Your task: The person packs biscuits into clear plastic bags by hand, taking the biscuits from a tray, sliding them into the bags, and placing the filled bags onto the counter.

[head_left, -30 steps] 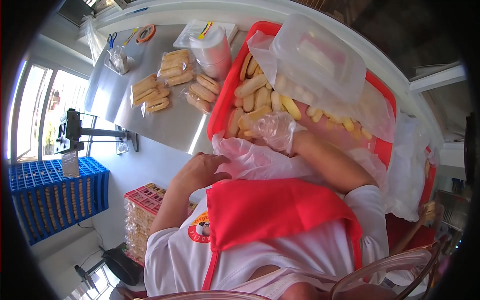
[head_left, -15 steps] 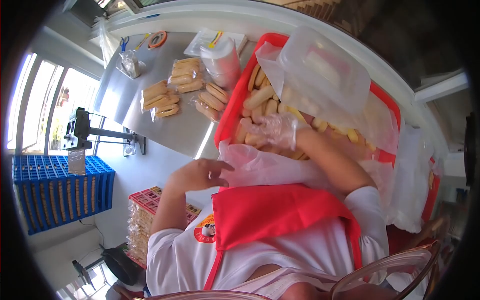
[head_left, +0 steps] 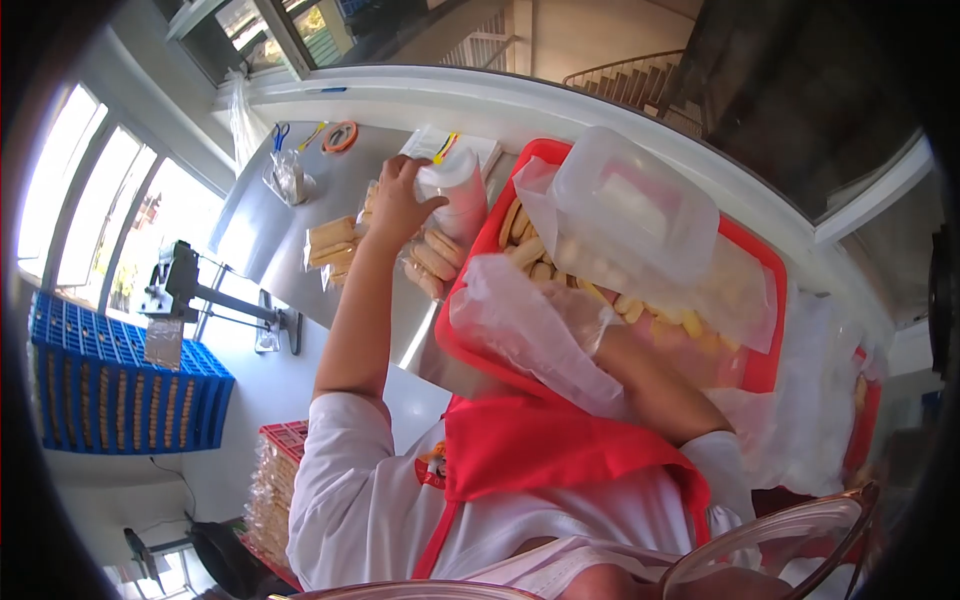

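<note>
My bare left hand [head_left: 402,200] reaches over the metal table, its thumb and fingers apart beside a stack of clear plastic tubs [head_left: 458,195]. My right hand [head_left: 578,312], in a clear glove, is over the red tray [head_left: 470,345], partly covered by a white plastic sheet [head_left: 525,318]; its fingers are hidden. Finger-shaped biscuits [head_left: 522,240] lie in the tray, under a translucent plastic container [head_left: 640,195] at the far side. Bagged biscuits [head_left: 432,262] lie just below my left hand, and more packs [head_left: 330,243] sit to its left.
Scissors [head_left: 281,135], an orange tape roll [head_left: 340,137] and a small clear bag [head_left: 288,178] are on the metal table [head_left: 290,240]. A sealing device [head_left: 175,285] stands at the left, above blue crates [head_left: 130,385]. Red crates [head_left: 283,440] stand lower down.
My left hand has moved up and forward from the tray's near edge to the plastic tubs. The white sheet now lies over my right hand and the tray's near left part. The view has tilted up.
</note>
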The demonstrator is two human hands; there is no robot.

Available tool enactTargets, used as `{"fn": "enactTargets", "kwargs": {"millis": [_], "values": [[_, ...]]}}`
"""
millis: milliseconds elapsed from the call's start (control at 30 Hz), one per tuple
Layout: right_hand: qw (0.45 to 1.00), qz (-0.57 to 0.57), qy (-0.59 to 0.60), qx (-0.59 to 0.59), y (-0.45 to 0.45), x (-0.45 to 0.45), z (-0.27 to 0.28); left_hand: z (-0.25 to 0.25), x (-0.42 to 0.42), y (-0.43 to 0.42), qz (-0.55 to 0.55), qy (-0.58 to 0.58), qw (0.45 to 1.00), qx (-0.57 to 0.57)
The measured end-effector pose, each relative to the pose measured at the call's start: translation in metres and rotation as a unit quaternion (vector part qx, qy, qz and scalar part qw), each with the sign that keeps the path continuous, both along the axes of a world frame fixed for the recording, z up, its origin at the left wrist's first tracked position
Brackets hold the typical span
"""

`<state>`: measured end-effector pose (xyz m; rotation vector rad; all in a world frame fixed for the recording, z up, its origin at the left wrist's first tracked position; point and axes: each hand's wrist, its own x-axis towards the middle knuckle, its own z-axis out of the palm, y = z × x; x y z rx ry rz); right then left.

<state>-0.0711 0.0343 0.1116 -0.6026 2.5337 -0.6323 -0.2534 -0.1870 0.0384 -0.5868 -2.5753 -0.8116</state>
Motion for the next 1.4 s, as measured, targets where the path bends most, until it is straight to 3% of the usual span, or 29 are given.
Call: {"fn": "enactTargets", "kwargs": {"millis": [67, 200, 400, 500, 600, 733, 867, 1033, 1100, 1200, 1300, 1400], "values": [[0.996, -0.065, 0.040, 0.040, 0.006, 0.000, -0.003, -0.001, 0.013, 0.008, 0.029, 0.021, 0.991, -0.126], [0.997, -0.055, 0.047, 0.010, -0.004, 0.000, -0.028, -0.020, -0.002, 0.012, 0.017, 0.104, 0.992, -0.067], [0.996, -0.015, 0.010, -0.087, -0.017, 0.004, -0.059, -0.001, -0.006, 0.006, -0.014, 0.145, 0.989, -0.028], [0.995, -0.011, 0.006, -0.099, -0.015, 0.008, -0.061, 0.003, -0.012, -0.009, -0.009, 0.130, 0.988, 0.084], [0.994, -0.013, 0.006, -0.111, -0.014, 0.008, -0.063, 0.014, -0.004, -0.017, 0.051, 0.032, 0.993, 0.102], [0.991, -0.010, -0.002, -0.131, -0.018, 0.008, -0.067, 0.004, -0.007, -0.015, 0.051, 0.033, 0.998, -0.004], [0.987, -0.012, -0.018, -0.157, -0.020, 0.009, -0.071, 0.013, 0.009, 0.002, 0.016, 0.111, 0.984, -0.136], [0.974, -0.038, -0.054, -0.217, -0.015, 0.006, -0.076, 0.007, 0.004, 0.014, 0.003, 0.151, 0.966, -0.210], [0.956, -0.063, -0.092, -0.271, -0.012, 0.004, -0.080, -0.005, -0.001, 0.020, -0.010, 0.125, 0.960, -0.251], [0.897, -0.127, -0.179, -0.383, 0.001, -0.005, -0.087, -0.022, -0.017, 0.021, 0.018, 0.081, 0.972, -0.221], [0.827, -0.180, -0.252, -0.470, 0.019, -0.013, -0.093, 0.005, -0.013, 0.014, 0.072, -0.045, 0.990, -0.109], [0.784, -0.205, -0.284, -0.512, 0.032, -0.019, -0.100, 0.028, -0.010, -0.005, 0.078, -0.056, 0.993, -0.063]]}}
